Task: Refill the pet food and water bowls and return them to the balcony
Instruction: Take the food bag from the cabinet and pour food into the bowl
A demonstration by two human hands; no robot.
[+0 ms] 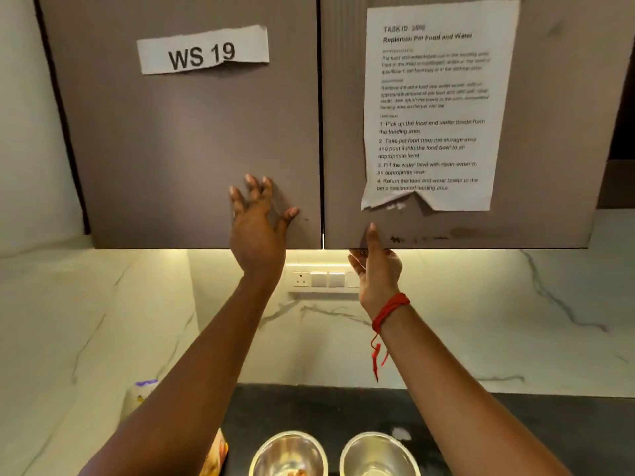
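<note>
1. Setting: a kitchen corner with a pale veined marble backsplash [481,304] lit from under the wall cabinets; a dark countertop [515,424] runs along the lower edge of the view; a switch-and-socket plate [321,279] sits on the backsplash between the two forearms.
2. Wall cabinet: two grey-brown doors meeting at a vertical seam; the left door [171,149] carries a torn label reading "WS 19" [202,51]; the right door [549,166] carries a printed task sheet [436,108] headed "Replenish Pet Food and Water".
3. Left hand [257,225]: raised, fingers spread, palm flat against the lower right corner of the left door; it grasps nothing.
4. Right hand [376,266]: fingers hooked under the bottom edge of the right door just beside the seam, thumb up against the door face; a red thread bracelet [391,309] circles the wrist.
5. Bowls: two steel bowls stand side by side on the countertop, directly below and between the forearms; the left bowl [288,451] shows some brownish matter at its bottom; the right bowl [379,451] looks empty.
6. Packets: a purple-topped packet [141,393] and an orange packet [214,451] lie left of the bowls, partly hidden by the left forearm; contents unreadable.
7. Governing relation: the doors are above the hands and the bowls well below them; the hands flank the seam, so either door is reachable; whether the doors are being shut or opened cannot be told.
</note>
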